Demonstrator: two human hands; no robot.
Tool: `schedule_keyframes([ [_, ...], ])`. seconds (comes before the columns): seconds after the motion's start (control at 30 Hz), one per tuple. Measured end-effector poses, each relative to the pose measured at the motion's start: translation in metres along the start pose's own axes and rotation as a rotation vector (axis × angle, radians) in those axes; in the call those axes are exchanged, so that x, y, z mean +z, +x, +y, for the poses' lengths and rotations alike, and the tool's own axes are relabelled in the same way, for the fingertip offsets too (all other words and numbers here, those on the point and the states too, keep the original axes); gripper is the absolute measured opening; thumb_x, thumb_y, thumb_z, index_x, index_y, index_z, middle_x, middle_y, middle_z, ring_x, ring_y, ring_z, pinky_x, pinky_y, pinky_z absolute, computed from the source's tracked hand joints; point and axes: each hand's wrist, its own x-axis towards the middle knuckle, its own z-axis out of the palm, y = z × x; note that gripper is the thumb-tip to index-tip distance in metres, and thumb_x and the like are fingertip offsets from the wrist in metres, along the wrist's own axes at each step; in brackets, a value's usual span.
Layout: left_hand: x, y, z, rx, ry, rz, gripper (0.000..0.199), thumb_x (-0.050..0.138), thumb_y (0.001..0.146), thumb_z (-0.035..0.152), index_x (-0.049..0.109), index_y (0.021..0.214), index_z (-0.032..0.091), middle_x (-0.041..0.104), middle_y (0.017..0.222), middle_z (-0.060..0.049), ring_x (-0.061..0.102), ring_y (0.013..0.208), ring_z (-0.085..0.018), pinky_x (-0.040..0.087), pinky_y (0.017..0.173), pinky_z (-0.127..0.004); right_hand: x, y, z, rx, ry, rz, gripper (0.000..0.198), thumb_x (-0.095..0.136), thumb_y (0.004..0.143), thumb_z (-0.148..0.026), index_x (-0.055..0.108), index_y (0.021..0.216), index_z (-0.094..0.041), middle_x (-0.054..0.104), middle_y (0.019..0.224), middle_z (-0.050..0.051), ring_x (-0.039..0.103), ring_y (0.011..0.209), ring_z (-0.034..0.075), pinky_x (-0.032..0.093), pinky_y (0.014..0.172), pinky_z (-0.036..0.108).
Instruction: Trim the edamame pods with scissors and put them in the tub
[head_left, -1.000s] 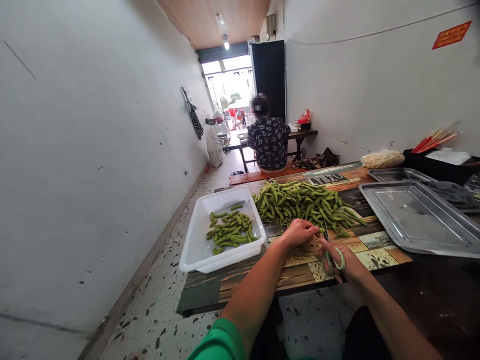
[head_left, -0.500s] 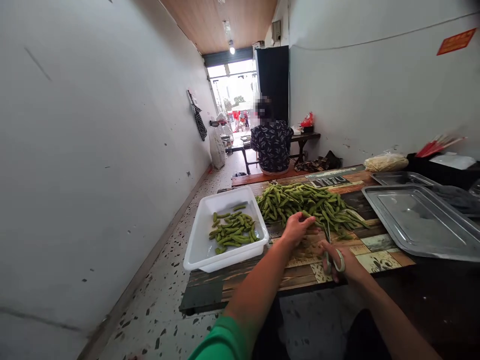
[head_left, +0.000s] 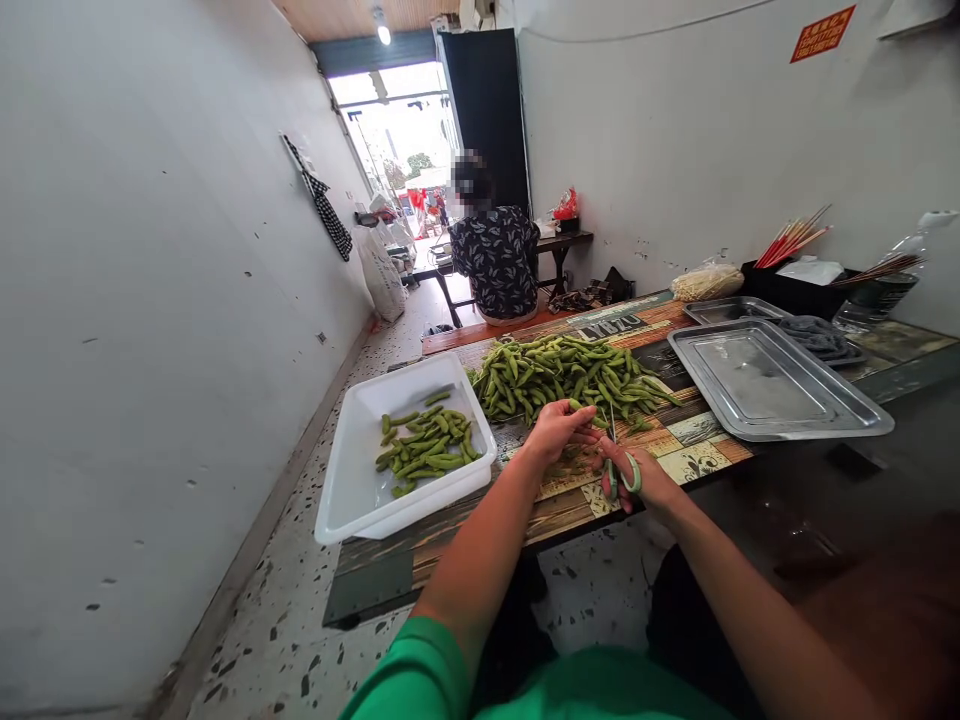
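Between the fingertips of my left hand [head_left: 561, 430] is a green edamame pod [head_left: 576, 405], held just in front of the pile. My right hand [head_left: 637, 478] grips a pair of scissors [head_left: 631, 474] with pale green handles, fingers through the loops. The blades point up and away, close beside the pod. Behind both hands a large heap of edamame pods [head_left: 566, 372] covers the middle of the table. To the left, a white plastic tub [head_left: 337, 478] holds a smaller lot of pods on its bottom.
A metal tray [head_left: 795, 428] lies on the patterned table [head_left: 367, 588] at right. Beyond it are a bag of pale sticks [head_left: 706, 282] and a black box [head_left: 799, 293] with skewers. A person [head_left: 495, 262] sits ahead, back turned, on a red bench [head_left: 450, 340].
My view has swung to the right and down, so everything sits further left. My left hand still pinches a pod, and the scissors stay in my right hand near it.
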Motion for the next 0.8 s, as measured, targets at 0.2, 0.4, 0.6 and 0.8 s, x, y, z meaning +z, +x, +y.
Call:
schedule_keyframes([
  [0.2,-0.004,0.004,-0.001,0.082,0.065,0.094,0.019,0.062,0.081,0.023,0.047,0.074,0.015,0.059,0.061,0.0,0.063,0.054,-0.013,0.052,0.055,-0.025,-0.002,0.004,0.01,-0.002,0.008,0.08,0.051,0.059,0.074,-0.067,0.056,0.067,-0.017,0.047,0.036,-0.005,0.035,0.024,0.008,0.025,0.024,0.02],
  [0.4,-0.008,0.009,-0.003,0.324,0.545,0.507,0.021,0.043,0.08,0.008,0.057,0.093,0.016,0.064,0.084,-0.006,0.063,0.08,-0.016,0.051,0.08,-0.033,-0.001,0.005,0.009,0.012,0.167,0.081,0.051,0.06,0.072,-0.068,0.056,0.071,-0.017,0.053,0.041,-0.003,0.038,0.026,0.008,0.027,0.025,0.02],
  [0.6,0.0,0.02,-0.007,0.624,1.342,0.239,0.035,0.046,0.08,0.01,0.067,0.106,0.019,0.059,0.1,-0.01,0.053,0.098,-0.022,0.042,0.091,-0.035,0.0,0.004,0.008,0.0,0.198,0.086,0.053,0.058,0.073,-0.07,0.056,0.073,-0.017,0.054,0.042,-0.003,0.038,0.028,0.008,0.031,0.025,0.02],
  [0.8,0.004,0.039,-0.006,0.585,1.184,0.215,0.026,0.051,0.079,0.009,0.072,0.09,0.021,0.059,0.101,-0.008,0.051,0.1,-0.022,0.038,0.093,-0.034,0.0,0.0,0.006,0.005,0.213,0.083,0.051,0.058,0.072,-0.069,0.053,0.074,-0.018,0.054,0.042,-0.004,0.037,0.027,0.008,0.029,0.026,0.02],
])
